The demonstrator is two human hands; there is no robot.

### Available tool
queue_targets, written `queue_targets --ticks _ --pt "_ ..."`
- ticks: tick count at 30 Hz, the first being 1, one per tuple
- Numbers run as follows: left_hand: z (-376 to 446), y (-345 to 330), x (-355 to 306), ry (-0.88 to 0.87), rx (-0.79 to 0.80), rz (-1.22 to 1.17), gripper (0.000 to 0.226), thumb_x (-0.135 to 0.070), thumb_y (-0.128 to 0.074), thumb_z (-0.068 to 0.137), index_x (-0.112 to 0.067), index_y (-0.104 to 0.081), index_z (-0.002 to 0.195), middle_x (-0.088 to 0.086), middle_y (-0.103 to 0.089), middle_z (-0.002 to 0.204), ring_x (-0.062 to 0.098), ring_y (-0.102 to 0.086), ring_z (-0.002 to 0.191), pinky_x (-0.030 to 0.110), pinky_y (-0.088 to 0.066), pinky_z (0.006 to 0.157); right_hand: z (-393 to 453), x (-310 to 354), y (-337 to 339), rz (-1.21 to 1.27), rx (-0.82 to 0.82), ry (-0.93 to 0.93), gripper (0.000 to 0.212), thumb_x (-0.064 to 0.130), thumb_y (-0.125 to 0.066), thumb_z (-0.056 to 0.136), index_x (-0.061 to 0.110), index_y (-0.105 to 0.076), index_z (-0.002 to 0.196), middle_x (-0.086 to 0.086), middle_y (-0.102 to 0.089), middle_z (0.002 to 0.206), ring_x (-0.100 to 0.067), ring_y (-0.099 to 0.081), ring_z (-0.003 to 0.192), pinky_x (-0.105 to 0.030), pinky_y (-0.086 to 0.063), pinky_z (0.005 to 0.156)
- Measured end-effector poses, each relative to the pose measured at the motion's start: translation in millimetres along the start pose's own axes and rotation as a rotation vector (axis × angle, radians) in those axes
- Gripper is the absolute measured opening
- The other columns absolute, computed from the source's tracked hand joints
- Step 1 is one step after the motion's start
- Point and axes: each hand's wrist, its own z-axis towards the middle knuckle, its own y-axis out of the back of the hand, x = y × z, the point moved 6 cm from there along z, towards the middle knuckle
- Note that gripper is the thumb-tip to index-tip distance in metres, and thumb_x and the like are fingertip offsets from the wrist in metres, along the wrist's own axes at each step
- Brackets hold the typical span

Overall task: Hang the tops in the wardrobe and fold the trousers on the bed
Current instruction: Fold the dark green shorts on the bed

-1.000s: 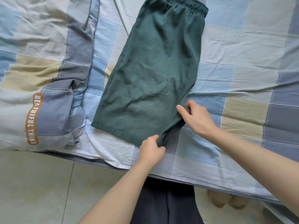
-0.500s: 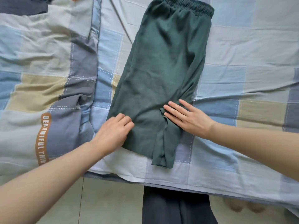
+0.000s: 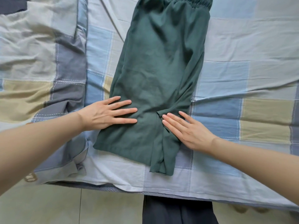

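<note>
Both my palms flat on the green trousers

My left hand (image 3: 103,113) spreads straight fingers on the cloth at 9 o'clock; my right hand (image 3: 186,128) presses straight fingers at 4 o'clock. The trousers (image 3: 158,75) lie folded lengthwise on the checked bed (image 3: 242,70), waistband at 12 o'clock.

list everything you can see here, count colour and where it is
trousers: 1, dark green, laid lengthwise on the bed, elastic waistband at the far end, a narrow strip sticking out at the near end
bed sheet: 1, checked in pale blue, blue, grey and beige, covering the bed under the trousers
quilt: 1, same check pattern, bunched along the left side of the bed
floor: pale tiles, below the near edge of the bed
dark garment: 1, dark grey, on the person, bottom centre
left hand: 1, fingers straight, flat on the trousers' left edge
right hand: 1, fingers straight, flat on the trousers' right edge
</note>
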Motion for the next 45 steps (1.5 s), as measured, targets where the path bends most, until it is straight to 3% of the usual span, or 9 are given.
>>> queue_targets --ticks 7,12,15,22,28,31,35,40,45 --pt "-9.3 5.4 -23.0 0.07 0.138 -0.383 0.092 -0.005 -0.028 0.085 -0.049 0.028 0.143 -0.013 0.031 0.154 0.02 0.031 0.143 0.035 0.026 0.114 -10.0 -18.7 11.9 0.408 0.304 0.107 0.084 0.011 -0.037 0.079 0.04 -0.007 0.152 0.013 0.002 0.16 -0.006 0.006 0.148 -0.034 0.006 0.119" --pt "1.8 32.0 -49.3 0.504 0.122 -1.923 0.03 -0.003 -0.046 0.102 -0.009 -0.072 0.113 -0.002 -0.07 0.12 0.0 -0.061 0.115 0.016 -0.043 0.101 -47.5 -45.8 3.4 1.386 0.368 -0.367 0.041 0.017 -0.038 0.091 0.005 -0.058 0.125 -0.005 -0.058 0.134 -0.005 -0.051 0.111 -0.037 -0.039 0.107" --pt "3.2 22.7 -47.8 0.881 -0.025 -2.459 0.035 -0.039 -0.044 0.101 -0.015 -0.068 0.111 0.007 -0.073 0.112 0.023 -0.07 0.102 0.038 -0.06 0.082 -68.5 -62.5 -15.3 2.017 0.223 -0.804 0.033 0.026 -0.044 0.1 0.008 -0.061 0.121 -0.005 -0.067 0.123 -0.01 -0.063 0.11 -0.035 -0.05 0.093" --pt "3.2 10.7 -80.8 0.962 -0.24 -2.153 0.012 -0.009 -0.068 0.089 -0.013 -0.073 0.099 0.001 -0.075 0.104 0.005 -0.07 0.09 0.01 -0.05 0.075 -75.0 -77.1 -23.8 1.903 -0.123 -1.087 0.019 0.031 -0.053 0.098 0.027 -0.063 0.113 0.011 -0.072 0.107 -0.009 -0.069 0.099 -0.023 -0.056 0.072" --pt "-17.1 -0.7 -102.8 1.17 -0.327 -2.468 0.019 -0.008 -0.061 0.091 -0.007 -0.08 0.089 0.011 -0.075 0.103 0.018 -0.071 0.099 0.029 -0.046 0.095 -68.8 -72.0 -14.6 1.884 -0.061 -1.036 0.024 0.031 -0.043 0.102 0.024 -0.065 0.109 0.008 -0.072 0.109 -0.004 -0.068 0.093 -0.02 -0.055 0.071" --pt "-17.8 3.7 -98.2 1.261 -0.326 -2.222 0.016 -0.008 -0.059 0.094 -0.007 -0.075 0.09 0.006 -0.075 0.096 0.02 -0.069 0.094 0.031 -0.046 0.091 -67.6 -77.9 -13.0 1.735 0.094 -1.103 0.025 0.025 -0.046 0.101 0.011 -0.059 0.117 0.002 -0.069 0.096 -0.008 -0.066 0.079 -0.025 -0.055 0.067" --pt "-41.5 28.8 -56.2 1.306 -0.429 -1.066 0.05 0.008 -0.056 0.079 -0.008 -0.053 0.127 0.013 -0.054 0.124 0.034 -0.051 0.112 0.042 -0.04 0.097 -76.5 -120.5 31.5 0.741 -0.093 -0.911 0.049 0.0 -0.054 0.083 0.003 -0.047 0.131 -0.016 -0.056 0.118 -0.034 -0.054 0.11 -0.045 -0.043 0.096" --pt "-10.4 61.8 -43.4 0.451 -0.295 -0.178 0.09 0.012 -0.041 0.071 -0.029 -0.03 0.151 0.005 -0.027 0.16 0.04 -0.027 0.145 0.058 -0.025 0.114 -60.0 -83.0 56.1 -0.169 -0.059 -0.046 0.074 -0.005 -0.031 0.084 0.023 -0.026 0.152 -0.013 -0.028 0.156 -0.04 -0.027 0.142 -0.055 -0.028 0.113" --pt "24.4 40.3 -24.0 0.11 -0.158 0.039 0.094 0.004 -0.044 0.08 -0.03 -0.002 0.157 -0.004 0.004 0.165 0.032 0.002 0.151 0.056 0.0 0.119 -28.3 -81.6 20.5 -0.449 0.111 0.277 0.083 -0.006 -0.007 0.083 0.039 -0.006 0.153 -0.005 -0.01 0.161 -0.039 -0.015 0.145 -0.057 -0.017 0.116"
